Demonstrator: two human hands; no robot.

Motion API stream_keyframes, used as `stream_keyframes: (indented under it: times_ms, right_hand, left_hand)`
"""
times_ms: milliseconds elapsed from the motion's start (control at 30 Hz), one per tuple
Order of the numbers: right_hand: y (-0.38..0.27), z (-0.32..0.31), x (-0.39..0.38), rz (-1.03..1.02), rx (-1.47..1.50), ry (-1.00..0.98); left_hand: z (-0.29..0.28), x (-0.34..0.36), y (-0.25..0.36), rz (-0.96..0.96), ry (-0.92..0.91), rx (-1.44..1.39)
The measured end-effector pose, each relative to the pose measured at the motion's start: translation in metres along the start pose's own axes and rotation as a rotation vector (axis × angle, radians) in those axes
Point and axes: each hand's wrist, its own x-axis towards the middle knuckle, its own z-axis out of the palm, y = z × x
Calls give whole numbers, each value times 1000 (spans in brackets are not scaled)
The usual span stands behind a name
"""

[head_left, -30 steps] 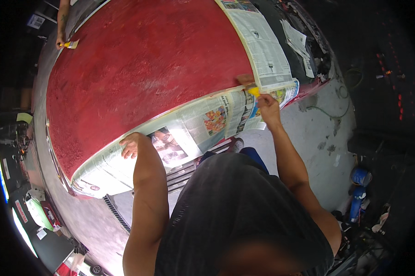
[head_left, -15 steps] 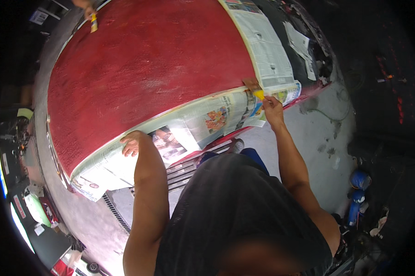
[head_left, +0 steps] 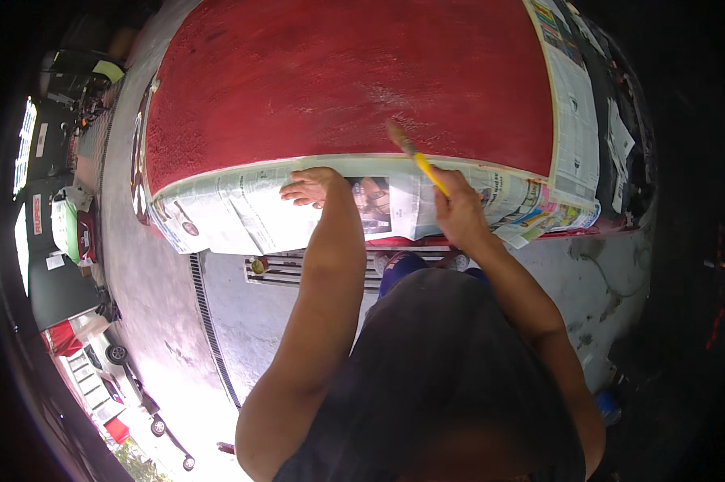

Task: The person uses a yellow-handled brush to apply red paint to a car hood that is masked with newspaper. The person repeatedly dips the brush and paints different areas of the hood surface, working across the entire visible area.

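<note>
Right hand [head_left: 459, 210] w/ yellow brush [head_left: 414, 157] on red panel [head_left: 338, 80] (newspaper-masked edges).

A slotted floor drain grate [head_left: 282, 269] lies on the grey concrete floor [head_left: 242, 321] at lower centre, with parked cars [head_left: 109, 377] at lower left.

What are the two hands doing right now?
Left hand: open, flat on the newspaper masking.
Right hand: closed around a yellow-handled paintbrush whose bristles meet the red panel.

Right hand [head_left: 459, 210] holds a yellow-handled brush [head_left: 414, 157] on the red panel [head_left: 346, 80]; left hand [head_left: 310, 186] rests on newspaper [head_left: 242, 213].
</note>
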Motion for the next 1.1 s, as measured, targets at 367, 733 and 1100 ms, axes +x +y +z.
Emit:
stream_keyframes:
  times_ms: [367, 733, 1100]
  right_hand:
    - [-4, 10, -16, 79, -582, -227]
    - [-13, 2, -16, 81, -544, -144]
    - [37, -84, -21, 278, -147, 177]
  left_hand:
    - [15, 17, -19, -8, 0, 108]
    - [13, 16, -14, -6, -20, 307]
    - [4, 4, -6, -49, -37, 69]
